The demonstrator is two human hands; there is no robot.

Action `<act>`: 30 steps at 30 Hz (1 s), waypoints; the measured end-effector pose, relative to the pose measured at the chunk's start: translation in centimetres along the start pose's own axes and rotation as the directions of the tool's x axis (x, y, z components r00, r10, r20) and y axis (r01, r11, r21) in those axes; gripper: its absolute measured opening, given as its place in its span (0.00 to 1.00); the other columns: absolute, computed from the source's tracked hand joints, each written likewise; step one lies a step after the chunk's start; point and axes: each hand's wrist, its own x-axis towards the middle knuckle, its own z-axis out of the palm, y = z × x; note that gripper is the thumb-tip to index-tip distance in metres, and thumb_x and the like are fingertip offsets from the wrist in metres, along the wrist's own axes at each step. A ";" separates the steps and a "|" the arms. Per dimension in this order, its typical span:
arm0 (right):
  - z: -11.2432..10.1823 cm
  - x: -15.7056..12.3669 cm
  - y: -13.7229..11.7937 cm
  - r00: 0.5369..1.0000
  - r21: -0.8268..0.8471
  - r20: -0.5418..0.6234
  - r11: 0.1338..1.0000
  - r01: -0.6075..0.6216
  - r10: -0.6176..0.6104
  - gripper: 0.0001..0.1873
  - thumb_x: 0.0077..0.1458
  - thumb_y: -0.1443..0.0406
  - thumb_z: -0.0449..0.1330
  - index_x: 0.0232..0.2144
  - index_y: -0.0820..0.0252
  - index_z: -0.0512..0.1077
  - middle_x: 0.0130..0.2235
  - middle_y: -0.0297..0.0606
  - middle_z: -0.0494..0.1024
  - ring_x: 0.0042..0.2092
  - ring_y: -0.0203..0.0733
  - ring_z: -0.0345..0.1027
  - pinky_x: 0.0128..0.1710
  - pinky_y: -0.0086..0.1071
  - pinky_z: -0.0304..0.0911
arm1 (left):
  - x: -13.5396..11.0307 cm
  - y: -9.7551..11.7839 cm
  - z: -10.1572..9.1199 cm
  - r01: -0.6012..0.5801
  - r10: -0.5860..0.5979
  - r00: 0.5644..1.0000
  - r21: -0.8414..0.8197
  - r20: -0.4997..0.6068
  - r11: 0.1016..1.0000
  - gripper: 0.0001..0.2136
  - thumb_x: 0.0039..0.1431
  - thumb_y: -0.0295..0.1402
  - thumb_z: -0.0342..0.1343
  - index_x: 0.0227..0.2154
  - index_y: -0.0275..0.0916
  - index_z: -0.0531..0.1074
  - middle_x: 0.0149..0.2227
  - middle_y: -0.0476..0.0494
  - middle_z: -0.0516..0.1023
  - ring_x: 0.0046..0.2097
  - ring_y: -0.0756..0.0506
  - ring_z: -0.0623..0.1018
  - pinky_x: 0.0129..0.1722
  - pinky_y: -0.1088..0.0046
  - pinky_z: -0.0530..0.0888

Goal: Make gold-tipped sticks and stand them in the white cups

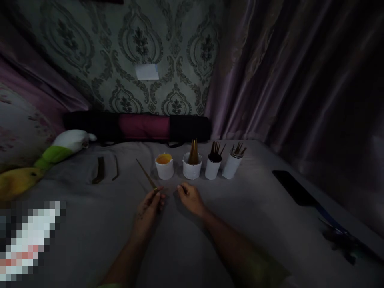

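Observation:
My left hand (151,203) is closed around the lower end of a thin golden-brown stick (146,174), which slants up and left to a pointed tip. Nearby, my right hand (189,197) is curled with thumb and forefinger pinched just above the grey cloth; whether anything is between them is too dark to tell. Beyond the hands stand a white cup with an orange inside (165,169), a white cup (192,171) with golden pointed sticks (194,154) upright in it, and two narrower white cups, one upright (211,170) and one tilted right (231,168), both holding dark thin sticks.
Two dark slim pieces, one broad (100,170) and one thin (115,168), lie to the left. Soft toys (64,148) rest at the far left. A black and maroon roll (144,127) lies along the wall. On the right are a black phone-like slab (292,187) and a dark tangle (340,240).

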 end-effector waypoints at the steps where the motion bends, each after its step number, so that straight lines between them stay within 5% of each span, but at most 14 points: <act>1: 0.0 0.0 0.0 1.000 0.007 0.003 1.000 -0.003 0.003 0.17 0.54 0.59 0.45 0.21 0.62 0.64 0.19 0.29 0.62 0.22 0.29 0.53 0.23 0.23 0.49 | 0.0 0.0 0.0 -0.011 0.011 1.000 0.021 -0.004 1.000 0.19 0.44 0.40 0.57 0.41 0.40 0.70 0.27 0.49 0.71 0.23 0.55 0.65 0.21 0.80 0.61; 16: -0.2 0.1 -0.1 0.999 0.050 0.031 0.999 -0.018 0.016 0.17 0.54 0.59 0.45 0.21 0.62 0.64 0.19 0.28 0.61 0.22 0.29 0.54 0.22 0.23 0.49 | 0.0 -0.5 -0.4 -0.107 0.106 0.994 0.250 0.018 0.962 0.19 0.46 0.44 0.54 0.41 0.39 0.71 0.27 0.47 0.72 0.24 0.53 0.66 0.24 0.79 0.63; 25: -0.5 0.1 -0.3 0.999 0.080 0.037 0.997 0.002 -0.005 0.17 0.54 0.58 0.45 0.22 0.62 0.65 0.20 0.30 0.64 0.23 0.30 0.57 0.24 0.24 0.52 | -0.7 -0.1 0.1 -0.179 0.176 0.984 0.291 0.036 0.940 0.14 0.45 0.38 0.56 0.36 0.41 0.74 0.25 0.47 0.72 0.32 0.47 0.71 0.30 0.76 0.66; 30: -0.4 0.1 -0.2 0.999 0.163 0.052 0.987 0.000 -0.009 0.17 0.54 0.56 0.47 0.25 0.62 0.67 0.21 0.31 0.64 0.24 0.30 0.57 0.24 0.24 0.54 | -1.0 0.1 0.3 -0.308 0.274 0.951 0.368 0.141 0.878 0.11 0.50 0.34 0.52 0.37 0.43 0.73 0.31 0.45 0.73 0.38 0.47 0.71 0.38 0.74 0.66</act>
